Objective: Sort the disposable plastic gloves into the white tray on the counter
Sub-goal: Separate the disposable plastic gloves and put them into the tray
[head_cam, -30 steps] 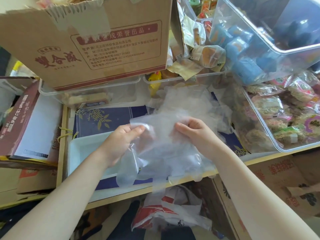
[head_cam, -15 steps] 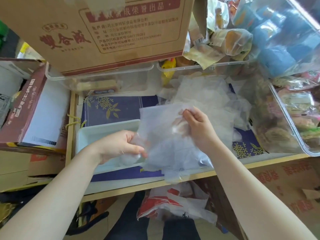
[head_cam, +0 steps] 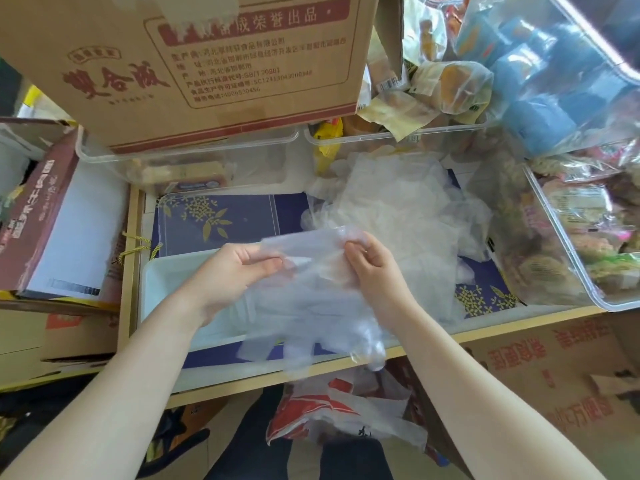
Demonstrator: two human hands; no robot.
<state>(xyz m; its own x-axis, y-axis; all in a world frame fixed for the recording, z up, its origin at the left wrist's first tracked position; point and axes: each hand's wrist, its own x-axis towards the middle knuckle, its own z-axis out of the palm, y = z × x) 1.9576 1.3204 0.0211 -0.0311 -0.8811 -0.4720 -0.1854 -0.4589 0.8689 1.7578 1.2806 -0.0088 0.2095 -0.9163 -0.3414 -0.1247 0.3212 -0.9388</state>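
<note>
Our left hand (head_cam: 239, 268) and right hand (head_cam: 372, 271) now both pinch the top edge of one glove (head_cam: 311, 306), where half a second ago the left hand sat lower over the tray (head_cam: 162, 289). The glove hangs stretched between us, its fingers dangling past the near edge of the surface (head_cam: 519, 315), half over the tray's right end. We judge it ready to lay in. The loose glove pile (head_cam: 398, 202) waits to the far right. A cardboard box (head_cam: 194, 64) overhangs the far side; snack bins (head_cam: 588, 237) crowd the right.
</note>
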